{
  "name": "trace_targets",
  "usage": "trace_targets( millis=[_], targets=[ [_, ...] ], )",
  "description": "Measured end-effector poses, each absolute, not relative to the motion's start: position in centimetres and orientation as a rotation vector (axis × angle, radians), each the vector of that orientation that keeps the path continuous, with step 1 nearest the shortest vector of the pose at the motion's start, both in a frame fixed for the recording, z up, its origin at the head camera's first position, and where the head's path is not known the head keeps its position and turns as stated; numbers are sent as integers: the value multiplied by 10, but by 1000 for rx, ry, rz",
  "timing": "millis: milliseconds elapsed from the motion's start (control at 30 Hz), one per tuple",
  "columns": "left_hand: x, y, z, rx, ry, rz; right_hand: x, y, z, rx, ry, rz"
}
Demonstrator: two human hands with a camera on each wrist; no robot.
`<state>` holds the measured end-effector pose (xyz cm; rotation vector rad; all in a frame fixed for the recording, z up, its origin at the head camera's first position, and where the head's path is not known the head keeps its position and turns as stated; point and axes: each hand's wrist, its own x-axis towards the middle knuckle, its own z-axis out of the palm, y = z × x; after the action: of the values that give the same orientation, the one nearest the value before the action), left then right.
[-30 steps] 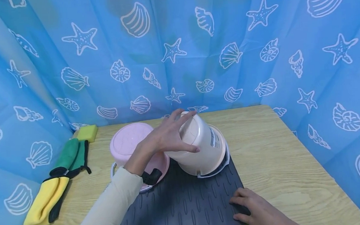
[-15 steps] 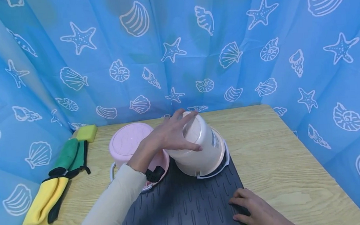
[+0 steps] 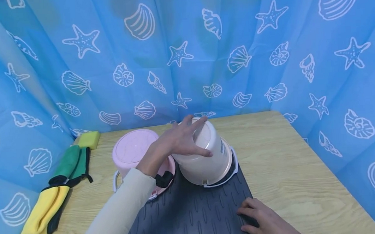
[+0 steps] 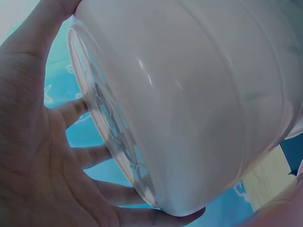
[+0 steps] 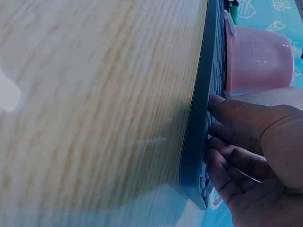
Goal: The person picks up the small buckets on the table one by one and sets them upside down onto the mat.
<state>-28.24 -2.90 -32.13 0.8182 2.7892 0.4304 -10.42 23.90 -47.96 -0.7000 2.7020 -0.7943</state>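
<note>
A cream-white bucket [image 3: 206,169] stands upside down and slightly tilted on a dark ribbed mat [image 3: 192,215], its handle loop hanging at the right. My left hand [image 3: 182,138] grips its upturned base from above, thumb on one side and fingers spread over the opposite edge; the left wrist view shows the fingers against the bucket's bottom ring [image 4: 113,123]. Just left of it sits an upside-down pink bucket [image 3: 135,148], partly hidden behind my left forearm. My right hand [image 3: 262,217] rests with its fingertips on the mat's right edge, near the front, holding nothing.
Along the left side of the wooden table [image 3: 288,161] lie a folded yellow cloth [image 3: 44,213], a green cloth [image 3: 69,163] and a yellow sponge [image 3: 89,140]. A blue curtain [image 3: 190,53] with white shells encloses the table's back and sides.
The white bucket has turned a little under my left hand, its base shifting slightly right and its label turning away. My right hand has stayed on the mat's edge.
</note>
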Motion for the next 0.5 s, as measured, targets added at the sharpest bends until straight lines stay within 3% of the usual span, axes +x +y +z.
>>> trace_targets(
  millis=[500],
  targets=[
    [-285,-20,-319,793,2759,371,-105,239,-481,-722,2713,-818]
  ],
)
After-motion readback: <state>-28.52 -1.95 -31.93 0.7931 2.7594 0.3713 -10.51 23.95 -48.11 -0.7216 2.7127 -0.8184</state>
